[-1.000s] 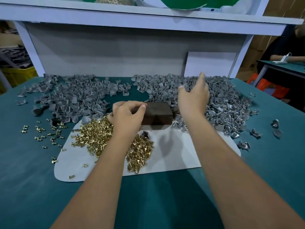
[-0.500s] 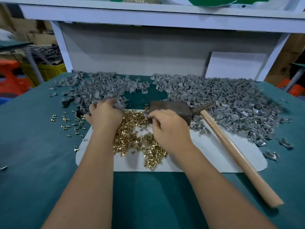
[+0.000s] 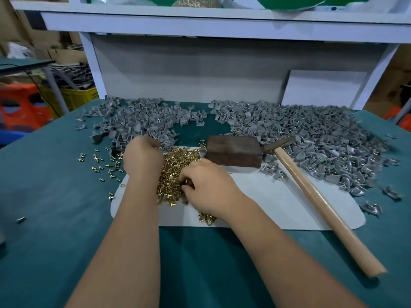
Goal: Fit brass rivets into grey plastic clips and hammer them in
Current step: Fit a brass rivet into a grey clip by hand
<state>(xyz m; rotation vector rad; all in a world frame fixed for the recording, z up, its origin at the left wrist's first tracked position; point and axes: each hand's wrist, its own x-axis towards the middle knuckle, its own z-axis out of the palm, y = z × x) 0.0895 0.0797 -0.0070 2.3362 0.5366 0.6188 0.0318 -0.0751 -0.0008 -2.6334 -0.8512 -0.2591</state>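
Now the right hand (image 3: 211, 185) has dropped from the clip pile into the brass rivets (image 3: 175, 170), fingers curled down among them, grip unclear. Left hand (image 3: 142, 155) has left the block (image 3: 233, 151) for the grey clips (image 3: 142, 121), fingers hidden. Hammer (image 3: 311, 192) lies untouched alongside: picking, not striking, yet.

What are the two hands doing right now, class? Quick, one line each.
Left hand: fingers curled at the edge of the grey clips; what it holds cannot be told.
Right hand: fingers curled in the brass rivets; contents hidden.
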